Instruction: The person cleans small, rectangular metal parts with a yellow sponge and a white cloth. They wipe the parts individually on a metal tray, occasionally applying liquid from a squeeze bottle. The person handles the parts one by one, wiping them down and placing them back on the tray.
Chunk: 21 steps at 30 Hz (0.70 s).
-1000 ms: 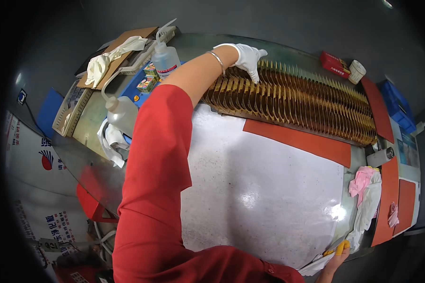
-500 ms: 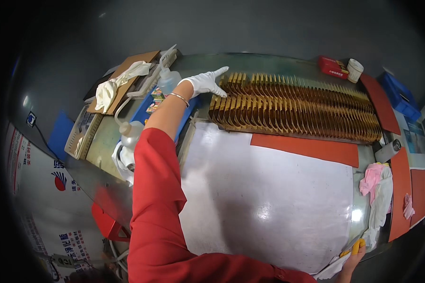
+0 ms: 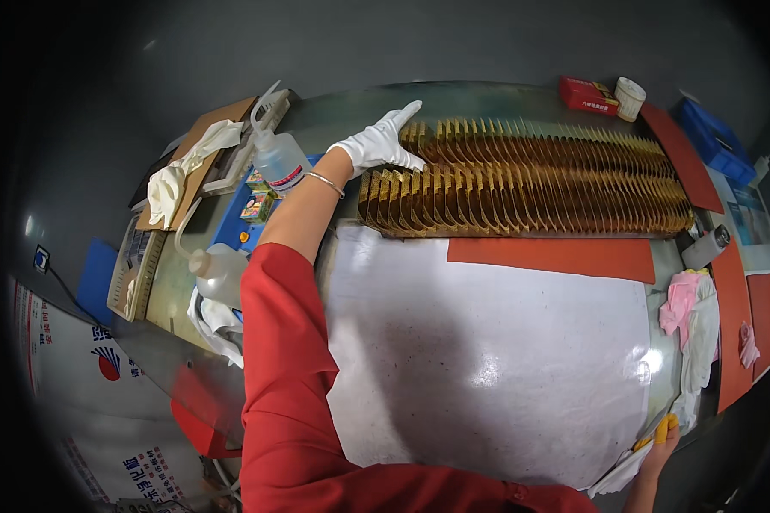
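My left hand (image 3: 381, 144), in a white glove, reaches over the left end of a long row of thin, upright gold-coloured plates (image 3: 522, 192). Its thumb and fingers are spread apart. The thumb tip overlaps the first plates, while the fingertips point past their far edge; whether they touch is hard to tell. At the lower right, my right hand (image 3: 656, 453) is closed on a white cloth (image 3: 618, 472) by the table's near edge. Something yellow (image 3: 666, 427) shows at its fingers.
Two squeeze bottles, one clear (image 3: 278, 161) and one whitish (image 3: 222, 272), stand left of my arm near a blue tray (image 3: 231, 224). A white sheet (image 3: 488, 368) covers the front. Orange mats (image 3: 547, 259), a red box (image 3: 588, 96) and pink-and-white cloths (image 3: 691, 316) lie around.
My left hand has moved a little to the right over the plates, its fingers still spread. The whole view has shifted slightly. My right hand keeps its hold on the white cloth.
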Tool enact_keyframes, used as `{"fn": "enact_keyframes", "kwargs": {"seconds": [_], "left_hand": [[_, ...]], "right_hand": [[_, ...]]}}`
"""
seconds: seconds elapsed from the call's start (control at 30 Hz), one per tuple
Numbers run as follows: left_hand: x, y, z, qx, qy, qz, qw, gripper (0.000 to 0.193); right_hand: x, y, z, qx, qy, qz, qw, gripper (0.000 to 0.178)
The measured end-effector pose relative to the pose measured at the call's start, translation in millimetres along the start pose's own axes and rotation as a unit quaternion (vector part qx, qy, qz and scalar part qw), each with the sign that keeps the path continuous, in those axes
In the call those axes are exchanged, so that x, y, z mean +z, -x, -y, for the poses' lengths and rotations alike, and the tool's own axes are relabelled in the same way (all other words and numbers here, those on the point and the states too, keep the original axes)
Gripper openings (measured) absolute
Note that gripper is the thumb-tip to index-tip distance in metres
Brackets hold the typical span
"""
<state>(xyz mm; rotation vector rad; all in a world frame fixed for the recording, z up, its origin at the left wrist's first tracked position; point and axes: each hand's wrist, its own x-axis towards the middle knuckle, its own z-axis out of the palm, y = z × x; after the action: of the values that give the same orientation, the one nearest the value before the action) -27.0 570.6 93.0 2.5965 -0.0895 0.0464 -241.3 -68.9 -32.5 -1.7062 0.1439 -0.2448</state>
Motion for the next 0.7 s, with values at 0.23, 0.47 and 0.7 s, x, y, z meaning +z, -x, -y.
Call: {"fn": "enact_keyframes", "kwargs": {"seconds": [0.23, 0.47, 0.7], "left_hand": [[0.0, 2.9, -10.1, 0.024, -0.019, -0.017, 0.999, 0.1], [6.6, -4.8, -4.6, 0.045, -0.017, -0.02, 0.999, 0.089], [-9.4, 4.6, -15.8, 0.022, 0.07, -0.108, 0.991, 0.081]], "right_hand": [[-0.9, -0.2, 4.8, 0.04, -0.032, 0.01, 0.999, 0.009], [-3.0, -1.4, -0.9, 0.013, -0.022, 0.013, 1.0, 0.01], [-6.5, 3.9, 4.0, 0.064, -0.08, 0.039, 0.994, 0.012]]}}
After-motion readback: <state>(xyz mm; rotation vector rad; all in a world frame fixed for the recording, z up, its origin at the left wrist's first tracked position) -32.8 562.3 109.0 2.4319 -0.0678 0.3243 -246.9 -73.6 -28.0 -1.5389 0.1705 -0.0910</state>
